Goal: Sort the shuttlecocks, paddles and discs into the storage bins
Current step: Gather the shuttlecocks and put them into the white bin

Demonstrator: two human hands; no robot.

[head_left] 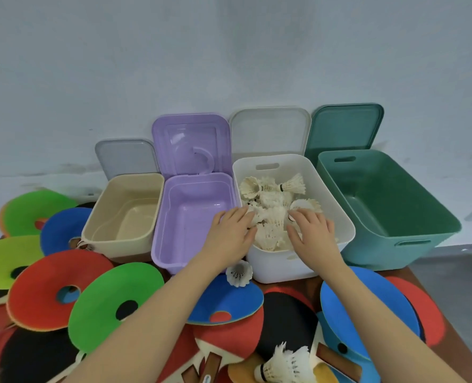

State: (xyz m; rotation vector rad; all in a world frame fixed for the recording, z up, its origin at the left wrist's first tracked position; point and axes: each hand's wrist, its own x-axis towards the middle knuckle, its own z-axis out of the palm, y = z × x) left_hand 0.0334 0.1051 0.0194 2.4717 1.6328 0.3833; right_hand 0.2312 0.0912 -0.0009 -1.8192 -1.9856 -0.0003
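Both of my hands reach into the white bin [279, 268], which holds several white feather shuttlecocks [273, 193]. My left hand [233, 229] lies with fingers stretched over the pile at the bin's left side. On the pile's right side my right hand [310, 230] rests, fingers spread. One loose shuttlecock [239, 273] stands on the table just in front of the bin. Two more shuttlecocks [287, 366] lie near the bottom edge. Green [116, 305], red [58, 288] and blue [226, 302] discs overlap red and black paddles [284, 319] across the table.
A beige bin [124, 217], a purple bin [193, 217] and a green bin [389, 205] stand open and hold nothing, flanking the white one. Their lids lean against the wall behind. The table's right edge [433, 302] drops to a grey floor.
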